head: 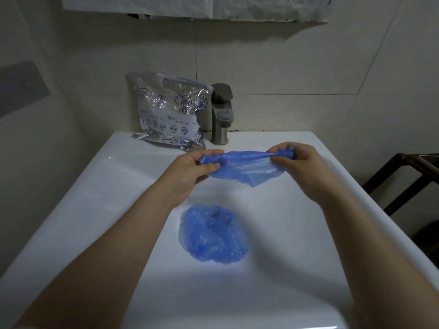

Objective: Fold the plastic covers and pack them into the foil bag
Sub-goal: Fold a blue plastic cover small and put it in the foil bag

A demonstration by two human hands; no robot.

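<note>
Tiled bathroom wall, dim light; white ceramic washbasin fills the lower view, with a brushed-metal tap at its back edge serving as landmark.

Left of the tap, touching or nearly touching it: crinkled silver foil bag with blue seafood drawings and a "Date:" label, propped upright against the wall, foot on the basin rim. Its mouth appears gaping at the top; whether any covers are inside cannot be told.

In front of the tap, held in the air above the basin: a thin translucent blue plastic cover, pulled out into a long band. Left hand pinches one end between thumb and fingers; right hand grips the other, gathered end. Hands are apart, the cover taut between them, its lower edge sagging to a point.

Further in front of the tap, nearer the person, resting in the basin: a second crumpled blue plastic cover, rounded, unfolded, touched by neither hand.

Progress, as judged: early. One cover looks to be mid-fold, roughly halved lengthwise; more folds are likely needed before it fits the bag. Second cover not yet started. Nothing visibly packed. Remaining: finish this fold, insert, repeat for the basin cover.
</note>
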